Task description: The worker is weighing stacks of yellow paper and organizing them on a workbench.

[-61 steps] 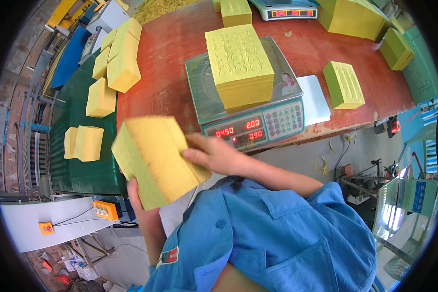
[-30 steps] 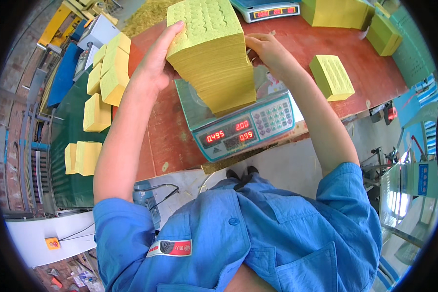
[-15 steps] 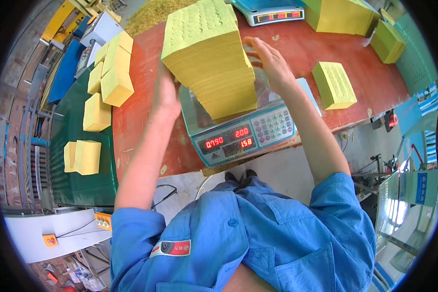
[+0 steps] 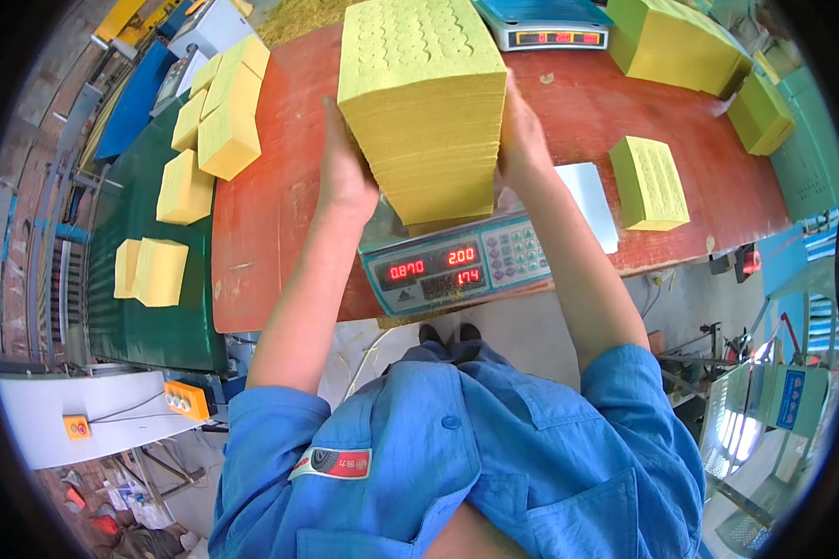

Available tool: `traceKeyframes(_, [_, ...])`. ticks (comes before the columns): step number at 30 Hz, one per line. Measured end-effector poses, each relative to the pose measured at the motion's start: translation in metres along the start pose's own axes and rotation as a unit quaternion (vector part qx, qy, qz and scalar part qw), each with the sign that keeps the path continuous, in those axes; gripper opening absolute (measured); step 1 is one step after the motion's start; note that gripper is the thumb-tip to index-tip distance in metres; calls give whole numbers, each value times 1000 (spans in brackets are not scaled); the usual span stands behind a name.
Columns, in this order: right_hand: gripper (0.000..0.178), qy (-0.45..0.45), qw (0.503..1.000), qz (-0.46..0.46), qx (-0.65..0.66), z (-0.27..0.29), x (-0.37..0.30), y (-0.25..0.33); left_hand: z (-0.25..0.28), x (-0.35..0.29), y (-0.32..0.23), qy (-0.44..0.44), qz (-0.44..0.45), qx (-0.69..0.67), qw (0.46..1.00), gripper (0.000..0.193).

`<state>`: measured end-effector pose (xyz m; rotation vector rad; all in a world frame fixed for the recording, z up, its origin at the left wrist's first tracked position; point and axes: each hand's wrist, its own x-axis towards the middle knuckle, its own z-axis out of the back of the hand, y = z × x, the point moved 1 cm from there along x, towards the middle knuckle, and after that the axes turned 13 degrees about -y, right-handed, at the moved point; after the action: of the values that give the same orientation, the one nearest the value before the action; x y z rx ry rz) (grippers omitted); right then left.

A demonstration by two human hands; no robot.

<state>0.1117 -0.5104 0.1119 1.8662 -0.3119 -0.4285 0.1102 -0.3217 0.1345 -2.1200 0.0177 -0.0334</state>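
Observation:
A tall stack of yellow paper sheets, its top marked with rows of curved punched cuts, stands on a digital counting scale in front of me. My left hand presses along the stack's left side, palm inward. Against the right side lies my right hand, so the stack is clasped between both palms. Some fingertips are hidden behind the paper. Red digits glow on the scale's front panel, and the stack covers most of its pan.
A smaller yellow paper bundle and a pale sheet lie right on the red table. Another scale and a larger yellow block stand farther back. Several bundles rest on the green conveyor at left.
My right hand has closed in from apart onto the stack's right side. Layers that jutted out there now sit more evenly. The scale's red digits have changed.

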Motion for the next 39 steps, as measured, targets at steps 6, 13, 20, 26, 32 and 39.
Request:
traceKeyframes(6, [71,62,990,128,12,2,-20,-6,-1,-8,13,-34,-9,23,999,62])
traceKeyframes(13, [65,7,990,135,-29,62,-42,10,65,-45,-11,-173,-45,12,984,92])
traceKeyframes(20, [61,-20,995,58,79,102,-119,-7,97,-131,-20,-297,-36,-7,954,70])
traceKeyframes(26, [59,-41,995,33,84,99,-137,-14,96,-133,-26,-314,-41,32,948,66])
traceKeyframes(32, [57,-56,995,43,74,103,-147,-14,111,-129,-25,-304,-11,24,952,64])
traceKeyframes(39, [56,-73,993,45,82,95,-158,-19,117,-117,-28,-267,16,20,963,61])
